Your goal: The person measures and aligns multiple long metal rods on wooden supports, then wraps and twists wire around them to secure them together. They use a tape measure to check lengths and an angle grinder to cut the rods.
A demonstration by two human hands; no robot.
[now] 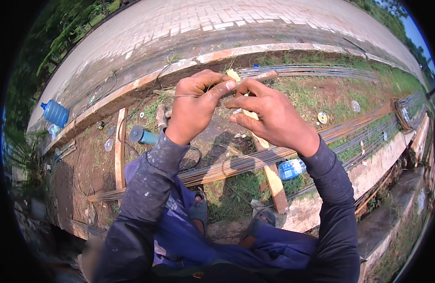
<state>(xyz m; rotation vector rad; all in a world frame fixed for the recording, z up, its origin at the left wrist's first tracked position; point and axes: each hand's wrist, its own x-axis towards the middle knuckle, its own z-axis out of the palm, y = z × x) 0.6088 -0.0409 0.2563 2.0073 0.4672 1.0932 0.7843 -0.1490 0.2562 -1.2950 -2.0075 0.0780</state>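
Both hands are up in front of the person, close together above the ground. The left hand (194, 106) is curling into a loose fist, thumb and forefinger pinching a thin wire (185, 96) that is running out to the left of the knuckles. The right hand (269, 118) is sitting just beside it, thumb and forefinger closing on the end of a thin rod (257, 77) that is poking up and to the right from between the two hands; the other fingers are fanning out loose underneath. The fingertips of both hands are nearly touching, and whether wire and rod are joined there I cannot tell. Below the hands, a long bundle of steel bars (255, 159) is lying slantwise across the grass, resting on a wooden plank (273, 179). A plastic bottle (291, 168) is lying just beside that plank, under the right wrist. A second bundle of bars (311, 71) is stretching along the concrete kerb (255, 50) further off. Over on the left, a big blue water jug (55, 113) is standing by the kerb, and another plank (119, 151) is lying on the dirt near a blue-handled power tool (143, 136). The person's sandalled feet (198, 210) are showing below the bars.
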